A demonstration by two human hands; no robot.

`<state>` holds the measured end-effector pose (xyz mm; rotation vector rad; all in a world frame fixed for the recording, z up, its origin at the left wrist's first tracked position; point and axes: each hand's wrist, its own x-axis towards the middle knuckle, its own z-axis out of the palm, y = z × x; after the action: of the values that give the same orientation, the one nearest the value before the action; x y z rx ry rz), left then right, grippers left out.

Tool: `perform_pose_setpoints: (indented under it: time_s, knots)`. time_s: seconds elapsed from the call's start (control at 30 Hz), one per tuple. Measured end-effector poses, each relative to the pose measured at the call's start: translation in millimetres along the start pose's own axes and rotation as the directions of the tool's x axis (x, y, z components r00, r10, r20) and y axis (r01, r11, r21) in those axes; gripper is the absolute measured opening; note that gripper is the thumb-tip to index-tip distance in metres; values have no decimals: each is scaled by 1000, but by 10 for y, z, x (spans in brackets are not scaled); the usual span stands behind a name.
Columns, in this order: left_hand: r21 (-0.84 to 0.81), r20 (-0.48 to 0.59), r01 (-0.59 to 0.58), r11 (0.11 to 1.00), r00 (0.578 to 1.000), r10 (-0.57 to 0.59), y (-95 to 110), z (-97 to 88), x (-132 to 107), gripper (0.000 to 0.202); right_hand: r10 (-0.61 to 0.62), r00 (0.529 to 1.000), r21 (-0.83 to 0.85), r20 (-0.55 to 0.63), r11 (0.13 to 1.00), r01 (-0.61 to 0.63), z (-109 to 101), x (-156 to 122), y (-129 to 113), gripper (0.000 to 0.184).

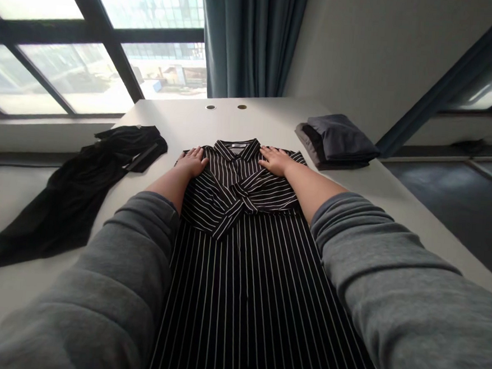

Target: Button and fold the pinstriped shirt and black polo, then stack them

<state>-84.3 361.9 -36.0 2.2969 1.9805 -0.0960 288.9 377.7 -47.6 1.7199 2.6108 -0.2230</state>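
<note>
A black shirt with white stripes (pixel 243 274) lies front up on the white table, its collar at the far end and its body running down towards me. Both sleeves are folded inward and cross over the chest. My left hand (pixel 193 161) rests flat on the shirt's left shoulder area, fingers stretched out. On the other shoulder, beside the collar, my right hand (pixel 275 159) lies flat with its fingers spread. Neither hand grips the cloth. The shirt's lower end is cut off by the bottom of the view.
A crumpled black garment (pixel 77 189) lies on the left, partly across the table's edge. Folded dark grey and black clothes (pixel 337 139) are stacked at the back right. The white table (pixel 175 115) has two round cable holes near its far edge, before a blue curtain (pixel 251 39) and windows.
</note>
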Motion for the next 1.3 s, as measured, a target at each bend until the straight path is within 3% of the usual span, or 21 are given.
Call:
perform_pose_setpoints:
  time_s: [0.33,0.47,0.53,0.63,0.73,0.87,1.0,1.07,1.13,1.3]
  knots:
    - [-15,10,9,1000,1000,-9,30,-31,-102,79,43,999,7,23,999,-43,-26,-58,-57,82]
    - [66,76,56,996,995,-61,128,-205,-217,77,110,991,14,71,994,-111,-198,-129,-184,81]
    - [72,46,33,997,998,-36,176,-302,-380,76,108,994,48,16,993,-108,-333,-250,-255,80]
    - [46,-60,-89,995,994,91,174,-324,-874,73,-11,992,94,-128,995,24,-492,-670,-340,78]
    - [53,-101,-229,972,967,233,64,-149,-1698,68,-146,964,78,-222,983,166,-483,-1441,-391,76]
    - [27,-60,-374,927,925,375,-114,210,-3068,67,-213,967,84,-139,970,226,-208,-2811,-487,72]
    - [47,-178,-415,909,892,416,-169,450,-4205,64,-218,975,153,-47,963,222,126,-4007,-687,66]
    - [62,-223,-428,902,875,430,-173,502,-4550,66,-211,977,174,-42,961,215,239,-4376,-782,64]
    - [71,-241,-429,900,868,433,-188,520,-4737,67,-187,981,169,-48,967,193,300,-4572,-839,63]
    - [72,-221,-403,913,886,408,-245,498,-4831,63,-119,990,173,-78,976,131,303,-4648,-839,61]
